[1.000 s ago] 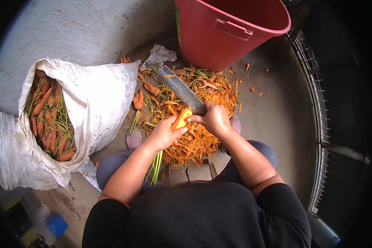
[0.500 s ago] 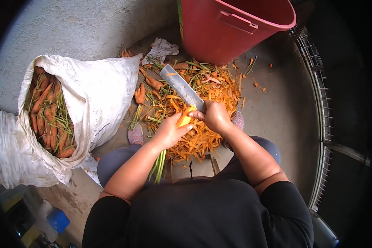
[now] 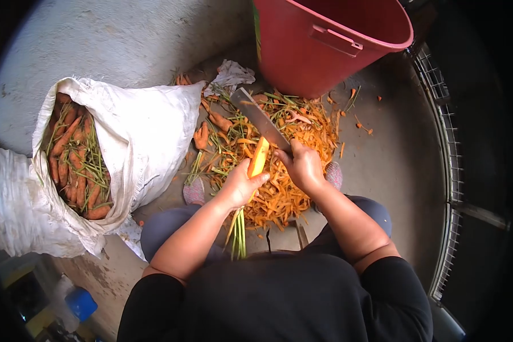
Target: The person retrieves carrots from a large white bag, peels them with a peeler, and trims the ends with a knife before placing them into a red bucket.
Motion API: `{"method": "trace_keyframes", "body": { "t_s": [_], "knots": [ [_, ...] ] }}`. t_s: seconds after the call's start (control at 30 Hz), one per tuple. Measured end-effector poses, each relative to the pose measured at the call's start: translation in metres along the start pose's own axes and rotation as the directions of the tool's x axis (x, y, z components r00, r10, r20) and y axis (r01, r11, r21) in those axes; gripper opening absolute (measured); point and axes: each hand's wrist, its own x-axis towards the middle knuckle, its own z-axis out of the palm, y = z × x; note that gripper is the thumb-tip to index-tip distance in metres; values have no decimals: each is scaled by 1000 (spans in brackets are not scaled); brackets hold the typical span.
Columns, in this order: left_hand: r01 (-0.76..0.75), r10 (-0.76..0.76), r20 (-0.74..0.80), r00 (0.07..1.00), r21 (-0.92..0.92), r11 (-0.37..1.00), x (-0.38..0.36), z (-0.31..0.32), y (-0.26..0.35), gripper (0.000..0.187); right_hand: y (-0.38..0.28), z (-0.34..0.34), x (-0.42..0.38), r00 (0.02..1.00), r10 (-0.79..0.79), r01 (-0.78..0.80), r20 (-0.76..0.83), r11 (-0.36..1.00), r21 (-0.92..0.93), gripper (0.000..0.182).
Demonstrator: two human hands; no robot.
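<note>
A peeled yellow-orange carrot [image 3: 259, 156] with green stems is gripped in my left hand [image 3: 239, 185], its bare end pointing up and away from me. The stems [image 3: 239, 233] hang below that hand toward my lap. My right hand [image 3: 304, 167] is closed round the handle of a broad knife [image 3: 261, 121]. Its long blade points up and left, just beyond the carrot's tip. Under both hands lies a heap of orange peelings [image 3: 282, 196] mixed with green stems on the floor.
An open white sack [image 3: 154, 122] of unpeeled carrots [image 3: 74, 165] lies at the left. Behind the heap stands a large red bin [image 3: 319, 62]. Loose carrots [image 3: 202, 135] lie beside the sack. A wire rack [image 3: 447, 171] runs along the right. My shoes flank the peelings.
The carrot now stands more upright in my left hand, with its stems swung to the right. The knife blade has turned and come away from the carrot. The whole view has shifted slightly.
</note>
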Motion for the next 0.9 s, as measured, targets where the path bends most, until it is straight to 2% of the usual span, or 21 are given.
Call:
{"method": "trace_keyframes", "body": {
  "t_s": [0.07,0.1,0.2,0.33,0.43,0.53,0.63,0.73,0.77,0.9],
  "knots": [
    [16,-16,6,1000,34,999,-1,-1,4,30,2,3,-5,988,-152,151,-37,988,-31,27],
    [17,-17,12,1000,43,999,-2,-1,6,29,-1,4,-9,985,-170,170,11,984,-60,18],
    [20,-21,15,1000,48,999,-1,-1,3,26,-4,7,-16,974,-220,227,61,961,-159,15],
    [38,-38,-8,999,47,998,3,2,-5,22,-2,14,-21,972,-196,228,132,924,-306,13],
    [27,-27,-3,1000,45,999,3,5,-5,20,-5,17,-23,976,-198,218,96,925,-312,15],
    [42,-41,-11,999,43,998,1,7,-2,28,0,22,-23,982,-174,189,76,934,-305,12],
    [-43,41,25,999,92,995,4,0,-3,31,2,18,-15,993,-67,76,95,992,-96,14],
    [-92,92,33,995,23,995,3,-3,5,33,0,17,-10,995,100,-95,-4,958,270,20],
    [-70,71,47,996,-15,997,3,-4,5,35,-1,13,-6,980,201,-194,8,933,303,23],
    [-76,77,66,995,-26,997,3,-6,5,37,13,6,4,962,264,-270,68,890,368,24]
  ]
}}
